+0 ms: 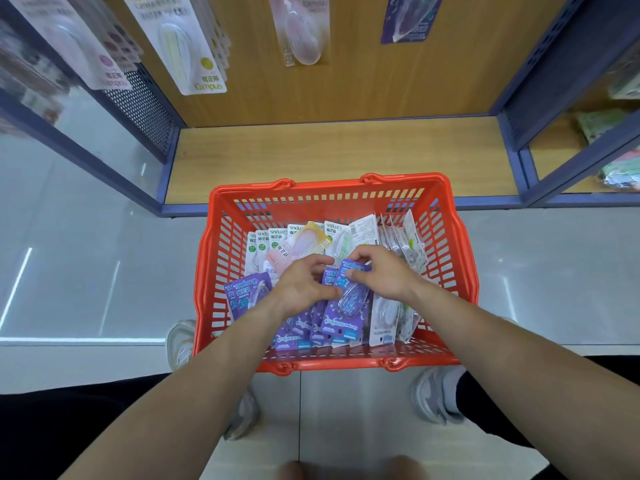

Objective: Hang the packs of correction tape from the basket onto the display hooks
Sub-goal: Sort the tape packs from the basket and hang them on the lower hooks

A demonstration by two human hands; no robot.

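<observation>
An orange plastic basket [446, 237] stands on the floor in front of the shelf, filled with several packs of correction tape in purple, green, pink and white. Both my hands reach into it. My right hand [381, 271] pinches the top of a purple pack [351, 299] lying on the pile. My left hand [304, 285] has its fingers curled on a second purple pack [329, 277] just beside it. More purple packs [246, 292] lie at the basket's left. Packs hang on the display [180, 46] above; the hooks themselves are out of view.
A low wooden shelf [346, 154] with blue metal frame sits behind the basket. A perforated blue side panel [142, 105] stands at the left, another shelf bay [588, 133] at the right. My shoes [436, 396] flank the basket on the grey tiled floor.
</observation>
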